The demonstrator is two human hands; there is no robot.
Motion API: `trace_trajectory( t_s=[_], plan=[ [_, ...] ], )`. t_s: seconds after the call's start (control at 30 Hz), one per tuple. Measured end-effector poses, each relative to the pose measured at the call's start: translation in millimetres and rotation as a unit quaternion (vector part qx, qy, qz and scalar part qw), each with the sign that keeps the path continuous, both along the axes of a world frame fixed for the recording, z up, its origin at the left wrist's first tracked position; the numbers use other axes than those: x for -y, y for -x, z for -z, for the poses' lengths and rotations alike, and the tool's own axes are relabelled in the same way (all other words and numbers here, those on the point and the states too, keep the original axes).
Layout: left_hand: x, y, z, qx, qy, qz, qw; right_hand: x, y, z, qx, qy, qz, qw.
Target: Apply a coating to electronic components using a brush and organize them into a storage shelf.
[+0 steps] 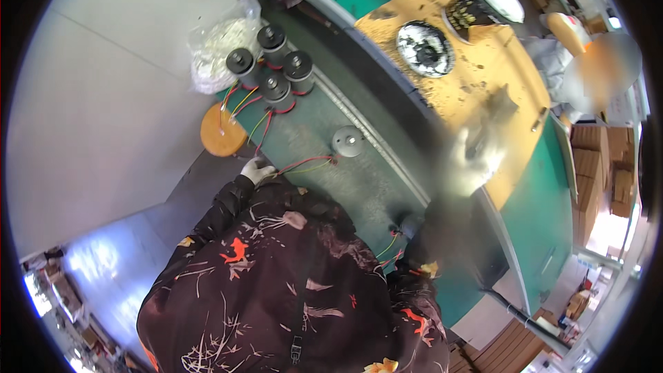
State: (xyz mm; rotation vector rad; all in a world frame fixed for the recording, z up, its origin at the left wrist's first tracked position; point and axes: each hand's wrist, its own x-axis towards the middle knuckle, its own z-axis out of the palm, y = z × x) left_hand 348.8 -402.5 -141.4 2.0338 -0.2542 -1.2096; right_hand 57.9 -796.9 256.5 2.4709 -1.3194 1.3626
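Green matting is covering the long workbench (545,221), which is running from the upper left down to the lower right, with a pale metal rail (387,159) lying along its middle; the strip on the person's side of that rail is narrow, leaving only a little bare room between the rail and the near edge. A grey wall panel (103,97) is standing close on the left, hemming in that side, and stacked cardboard boxes (597,166) are filling the far right. Beyond the rail a yellow, scuffed board (483,76) is lying on the bench, carrying a round metal part (425,48). A clear plastic bag (221,48) of white pieces is sitting at the bench's left end, just beside four black cylindrical motors (273,69) standing upright in a cluster, their red, green and yellow wires (304,164) trailing toward the person. An orange disc (222,131) is overhanging the near edge, and a small grey dome (347,141) is resting just beside the rail. The gloved left hand (257,170) is curling its fingers around those wires at the near edge. The gloved right hand (469,159) is hovering blurred over the board's near edge; whether its fingers are closed or loose I cannot tell.
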Motion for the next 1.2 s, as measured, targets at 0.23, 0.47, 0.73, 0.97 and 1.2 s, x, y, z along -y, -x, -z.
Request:
trace_trajectory(
  t_s=[0.23,0.47,0.73,0.97,1.2],
  plan=[
    [170.5,69.8,-58.4,0.283,0.1,0.282,0.911,-3.6,-3.7,6.2,-0.048,0.081,0.047,0.994],
    [174.7,81.5,-69.8,0.05,0.06,0.347,0.935,-122.3,-44.2,169.6,0.517,-0.725,-0.041,0.453],
    [163.5,-72.9,-121.9,-0.406,0.167,-0.371,0.818,-113.1,-120.6,305.4,0.756,-0.634,-0.001,0.166],
    [224.8,-170.7,-41.6,-0.484,0.121,-0.342,0.796,-186.7,-149.9,322.4,0.853,-0.432,0.109,0.272],
    [271.1,-185.9,-16.1,-0.337,0.011,-0.159,0.928,-352.6,-53.7,324.7,0.902,-0.183,0.238,0.311]
  ],
)
